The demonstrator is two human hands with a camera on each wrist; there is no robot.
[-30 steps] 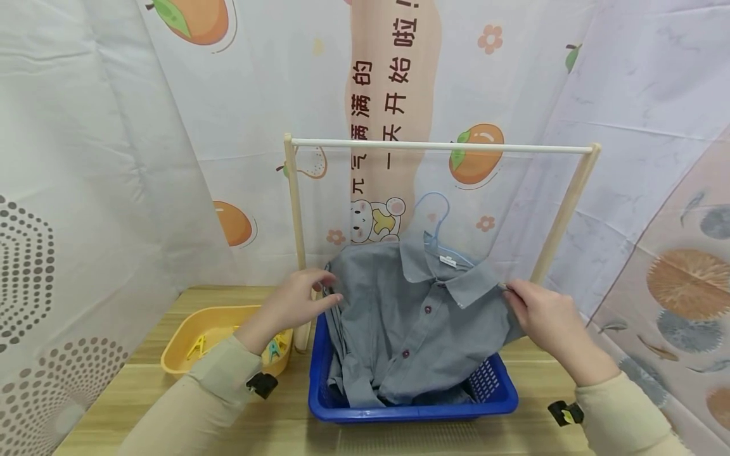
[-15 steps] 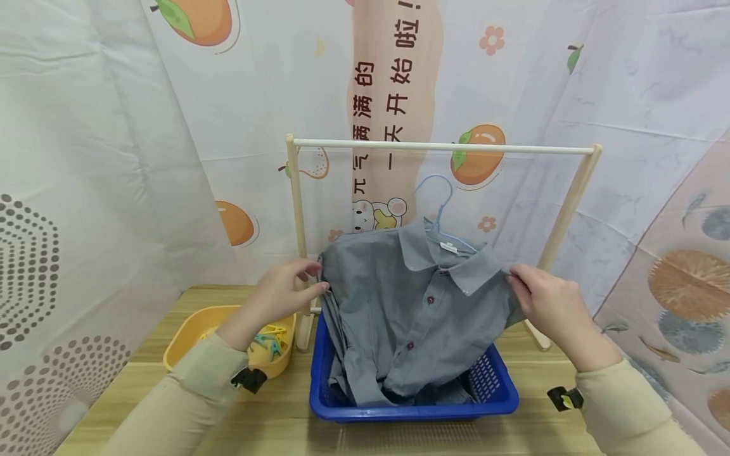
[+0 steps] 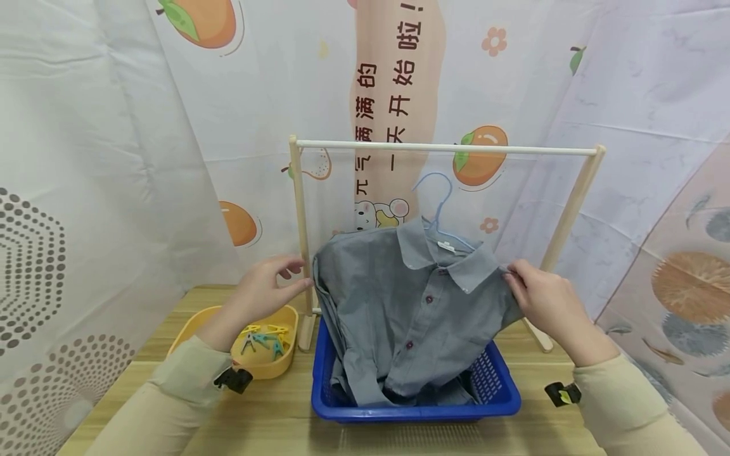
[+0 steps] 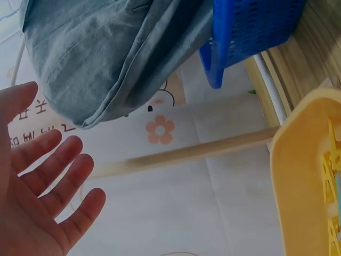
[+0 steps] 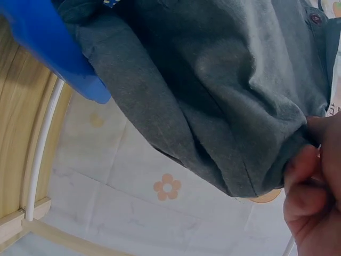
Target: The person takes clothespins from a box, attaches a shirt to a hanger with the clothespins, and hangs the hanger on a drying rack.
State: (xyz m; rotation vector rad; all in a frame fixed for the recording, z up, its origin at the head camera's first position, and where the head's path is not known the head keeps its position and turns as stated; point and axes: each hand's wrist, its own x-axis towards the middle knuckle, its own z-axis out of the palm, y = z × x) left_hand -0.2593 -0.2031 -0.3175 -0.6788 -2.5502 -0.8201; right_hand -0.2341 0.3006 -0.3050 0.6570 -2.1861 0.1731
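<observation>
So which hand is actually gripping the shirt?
The right hand, pinching the grey shirt at its shoulder; the left hand is open beside it, holding nothing.

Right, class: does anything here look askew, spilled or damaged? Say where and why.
The grey shirt looks askew: its collar sits off-centre, toward the right hand, and its lower part is bunched in the blue basket. I see no spill or damage.
</observation>
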